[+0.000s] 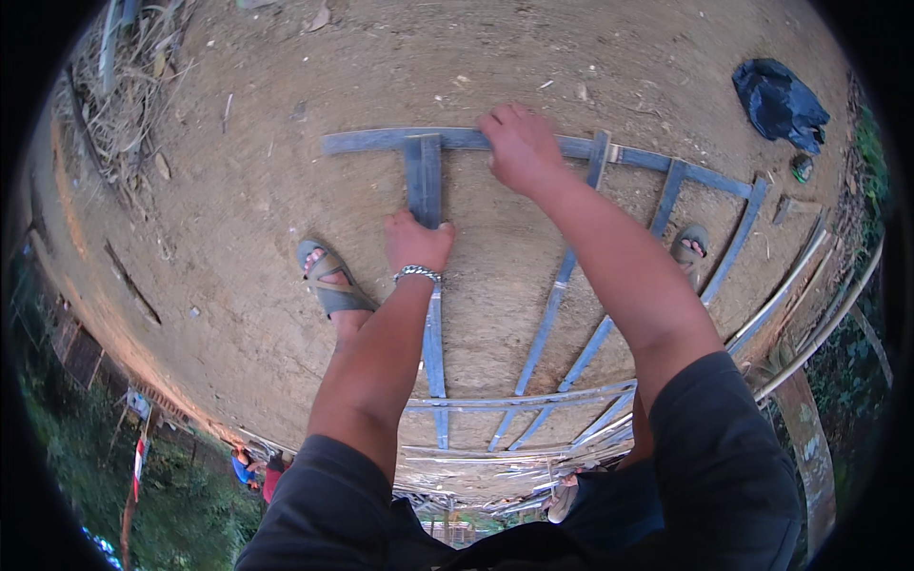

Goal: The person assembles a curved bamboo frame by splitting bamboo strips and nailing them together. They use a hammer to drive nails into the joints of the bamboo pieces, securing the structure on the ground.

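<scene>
A blue-grey slat frame lies on bare brown ground before my feet. My left hand (419,243), a chain bracelet at its wrist, is closed round an upright slat (424,181) whose upper end meets the far cross slat (381,140). Two strips seem to lie side by side there. Slightly blurred, my right hand (522,147) grips the cross slat to the right of that joint, its fingers over the far edge. Further right, several more upright slats (547,319) run toward me. A nearer cross slat (514,403) passes over their lower parts.
My sandalled left foot (333,276) stands outside the frame; my right foot (689,246) is among the right-hand slats. A black plastic bag (781,100) lies far right, poles (824,314) below it. Dry brush (143,86) is at far left. People (249,468) sit at lower left.
</scene>
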`<action>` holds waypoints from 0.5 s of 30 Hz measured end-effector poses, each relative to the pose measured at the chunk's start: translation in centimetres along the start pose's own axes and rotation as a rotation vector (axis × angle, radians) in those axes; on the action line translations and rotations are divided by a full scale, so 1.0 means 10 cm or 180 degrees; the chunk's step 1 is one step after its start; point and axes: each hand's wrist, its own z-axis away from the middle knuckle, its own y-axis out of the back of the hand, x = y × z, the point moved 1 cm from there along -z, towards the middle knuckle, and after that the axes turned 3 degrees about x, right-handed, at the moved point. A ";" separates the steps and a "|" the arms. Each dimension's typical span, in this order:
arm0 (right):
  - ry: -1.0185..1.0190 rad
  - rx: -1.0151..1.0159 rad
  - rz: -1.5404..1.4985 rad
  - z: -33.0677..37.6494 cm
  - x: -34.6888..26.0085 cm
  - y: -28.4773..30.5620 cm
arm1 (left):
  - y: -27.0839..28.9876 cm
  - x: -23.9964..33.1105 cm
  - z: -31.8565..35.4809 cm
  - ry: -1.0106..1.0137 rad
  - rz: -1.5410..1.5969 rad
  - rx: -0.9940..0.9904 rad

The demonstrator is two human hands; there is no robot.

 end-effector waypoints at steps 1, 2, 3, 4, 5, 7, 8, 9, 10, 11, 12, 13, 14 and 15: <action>0.0000 -0.0028 -0.0007 0.02 0.02 -0.02 | -0.04 -0.03 -0.01 -0.0011 -0.0016 0.0024; 0.0038 0.0025 -0.0029 0.01 0.02 -0.05 | -0.07 -0.06 -0.02 -0.0024 -0.0033 0.0045; 0.0060 0.0081 -0.0033 0.00 0.04 -0.07 | -0.08 -0.05 -0.02 -0.0048 -0.0090 0.0044; 0.0089 0.0139 -0.0042 -0.01 0.05 -0.09 | -0.08 -0.05 -0.02 -0.0068 -0.0151 0.0050; 0.0092 0.0139 -0.0055 0.01 0.06 -0.11 | -0.07 -0.05 -0.03 -0.0090 -0.0213 0.0056; 0.0109 0.0149 -0.0077 0.01 0.06 -0.12 | -0.08 -0.06 -0.06 -0.0096 -0.0239 0.0026; 0.0123 0.0144 -0.0072 0.02 0.06 -0.12 | -0.09 -0.06 -0.07 -0.0103 -0.0254 0.0008; 0.0142 0.0140 -0.0068 0.04 0.06 -0.12 | -0.10 -0.06 -0.07 -0.0153 -0.0281 0.0038; 0.0164 0.0130 -0.0073 0.06 0.05 -0.12 | -0.11 -0.08 -0.07 -0.0196 -0.0315 0.0067; 0.0138 0.0090 -0.0100 0.07 0.06 -0.12 | -0.12 -0.09 -0.08 -0.0237 -0.0348 0.0098; 0.0130 0.0060 -0.0137 0.06 0.06 -0.09 | -0.14 -0.11 -0.10 -0.0266 -0.0367 0.0064; 0.0114 0.0034 -0.0178 0.07 0.06 -0.08 | -0.15 -0.14 -0.13 -0.0301 -0.0389 0.0028; 0.0099 0.0106 -0.0156 0.09 0.05 -0.09 | -0.18 -0.16 -0.15 -0.0334 -0.0412 -0.0006; 0.0114 0.0181 -0.0151 0.11 0.02 -0.12 | -0.17 -0.21 -0.16 -0.0454 -0.0395 0.0058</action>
